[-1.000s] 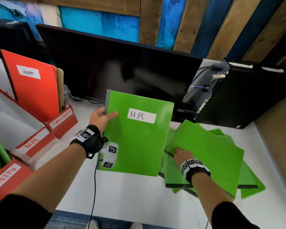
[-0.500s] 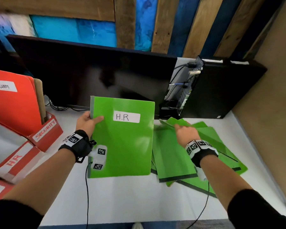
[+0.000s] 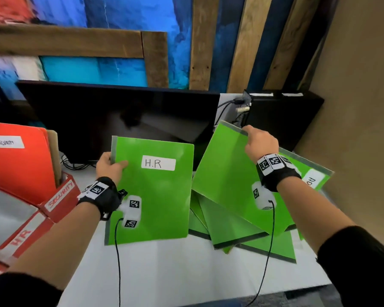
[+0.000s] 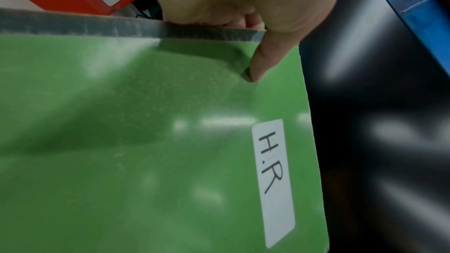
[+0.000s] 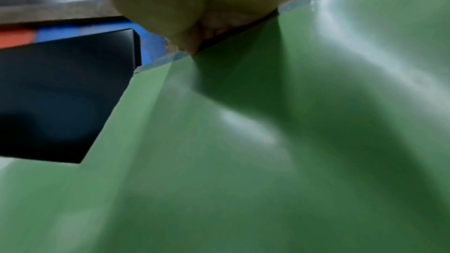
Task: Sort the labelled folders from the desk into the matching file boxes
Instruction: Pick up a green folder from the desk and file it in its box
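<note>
My left hand (image 3: 111, 166) grips the spine edge of a green folder labelled H.R (image 3: 155, 191), held above the white desk; the thumb (image 4: 263, 61) lies on its cover (image 4: 146, 141). My right hand (image 3: 258, 144) pinches the top edge of a second green folder (image 3: 226, 180) and holds it tilted over the pile; its label is hidden. In the right wrist view its cover (image 5: 268, 151) fills the frame. Several more green folders (image 3: 242, 235) lie fanned on the desk below, one with a label starting AD (image 3: 313, 179). The red HR file box (image 3: 24, 238) stands at the left.
A red SECURITY box (image 3: 60, 197) with orange folders (image 3: 16, 165) stands behind the HR box. A black monitor (image 3: 124, 120) and a black computer case (image 3: 284, 120) line the back of the white desk (image 3: 186, 273). A beige wall (image 3: 359, 129) closes the right.
My right hand has moved from flat on the pile to its far edge, taken a green folder and lifted it up tilted. The left hand still holds the H.R folder.
</note>
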`<state>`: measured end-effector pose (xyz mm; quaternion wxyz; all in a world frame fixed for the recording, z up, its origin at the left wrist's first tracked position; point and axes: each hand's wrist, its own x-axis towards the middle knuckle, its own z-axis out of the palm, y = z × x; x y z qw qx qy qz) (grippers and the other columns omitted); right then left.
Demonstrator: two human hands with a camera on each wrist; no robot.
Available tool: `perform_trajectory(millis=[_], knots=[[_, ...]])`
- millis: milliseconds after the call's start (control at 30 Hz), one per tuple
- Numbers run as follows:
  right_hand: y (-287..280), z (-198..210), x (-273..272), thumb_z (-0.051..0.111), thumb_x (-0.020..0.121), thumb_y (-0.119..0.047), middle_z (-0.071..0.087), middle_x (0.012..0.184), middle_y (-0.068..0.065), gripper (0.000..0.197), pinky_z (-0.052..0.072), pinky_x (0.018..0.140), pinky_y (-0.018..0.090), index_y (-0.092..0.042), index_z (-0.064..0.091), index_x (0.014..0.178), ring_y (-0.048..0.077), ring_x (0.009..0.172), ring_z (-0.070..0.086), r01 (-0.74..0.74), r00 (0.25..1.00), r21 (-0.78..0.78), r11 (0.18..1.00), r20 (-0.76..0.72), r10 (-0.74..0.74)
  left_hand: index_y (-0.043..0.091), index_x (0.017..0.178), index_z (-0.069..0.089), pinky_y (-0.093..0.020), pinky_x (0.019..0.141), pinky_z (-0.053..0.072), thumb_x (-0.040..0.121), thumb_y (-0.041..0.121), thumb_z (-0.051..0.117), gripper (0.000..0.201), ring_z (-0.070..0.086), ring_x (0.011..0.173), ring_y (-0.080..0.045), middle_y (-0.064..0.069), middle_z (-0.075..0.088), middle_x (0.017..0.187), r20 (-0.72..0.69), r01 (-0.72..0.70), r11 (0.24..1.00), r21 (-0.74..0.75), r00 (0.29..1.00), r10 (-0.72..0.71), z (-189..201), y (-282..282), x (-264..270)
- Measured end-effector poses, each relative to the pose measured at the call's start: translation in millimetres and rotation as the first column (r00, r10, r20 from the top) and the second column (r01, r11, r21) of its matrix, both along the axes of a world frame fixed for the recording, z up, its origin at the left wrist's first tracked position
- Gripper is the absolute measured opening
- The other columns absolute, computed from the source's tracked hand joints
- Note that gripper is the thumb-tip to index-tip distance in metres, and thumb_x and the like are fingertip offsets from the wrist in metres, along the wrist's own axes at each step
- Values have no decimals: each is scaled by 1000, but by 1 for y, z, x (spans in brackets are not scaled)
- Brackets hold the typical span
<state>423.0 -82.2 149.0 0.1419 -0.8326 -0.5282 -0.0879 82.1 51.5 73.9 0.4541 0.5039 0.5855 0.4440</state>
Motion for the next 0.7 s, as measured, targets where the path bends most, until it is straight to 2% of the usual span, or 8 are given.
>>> perform_trajectory(millis=[67, 100, 167, 267, 367, 467, 600, 700], knots=[[2, -2, -5, 47, 80, -3, 66, 117, 10, 50, 42, 86, 39, -20, 52, 127, 30, 105, 62, -88, 993, -9, 996, 80, 89, 19, 82, 52, -44, 86, 51, 81, 0, 66, 23, 58, 85, -24, -1, 59, 78, -13, 1, 1000, -1, 1000, -1, -2, -1, -3], [4, -5, -9, 48, 80, -5, 66, 117, 7, 49, 38, 88, 38, -21, 53, 126, 25, 107, 61, -144, 979, -33, 989, 142, 147, 17, 86, 52, -45, 88, 51, 82, 1, 65, 20, 58, 86, -24, -4, 60, 82, -11, 5, 1000, -1, 1000, -5, -2, -2, -4], [8, -11, -22, 49, 79, -7, 67, 110, 2, 46, 32, 89, 39, -22, 56, 121, 21, 103, 60, -251, 932, -108, 962, 240, 270, 13, 95, 53, -48, 91, 50, 83, 2, 64, 20, 58, 88, -25, -10, 61, 92, -4, 10, 1000, 6, 1000, -10, -3, -5, -4], [13, -20, -47, 51, 78, -8, 66, 98, -2, 42, 30, 88, 40, -24, 59, 116, 21, 95, 58, -385, 839, -212, 898, 326, 437, 11, 103, 54, -49, 94, 49, 84, 2, 64, 23, 58, 90, -25, -12, 61, 98, 18, 28, 999, 19, 999, -29, -3, -7, -2], [21, -26, -72, 58, 75, -7, 66, 91, -6, 39, 34, 84, 40, -23, 63, 110, 20, 86, 55, -487, 752, -262, 833, 359, 553, 15, 93, 56, -54, 93, 49, 82, 2, 65, 19, 63, 97, -35, -15, 64, 101, 40, 78, 997, 14, 996, -78, -1, -10, 0], [31, -31, -94, 69, 67, -9, 68, 81, -10, 39, 42, 78, 37, -24, 65, 103, 18, 76, 56, -587, 665, -246, 771, 396, 633, 24, 80, 54, -57, 89, 50, 80, 1, 67, 27, 64, 92, -35, -19, 65, 99, 39, 100, 995, 25, 994, -101, 0, -13, 5], [42, -36, -120, 50, 85, -5, 69, 95, 2, 32, 35, 88, 38, -14, 48, 115, 22, 93, 55, -610, 613, -319, 726, 392, 686, 24, 80, 55, -60, 87, 50, 78, 2, 70, 27, 64, 94, -41, -24, 66, 100, 63, 140, 989, 41, 988, -142, 2, -16, 8], [47, -38, -133, 55, 85, -7, 67, 94, 2, 23, 41, 85, 37, -15, 53, 107, 21, 87, 57, -665, 581, -277, 693, 392, 714, 19, 84, 54, -56, 89, 51, 74, -2, 73, 30, 64, 91, -34, -18, 66, 96, 125, 222, 974, 42, 966, -226, 10, -22, 10]])
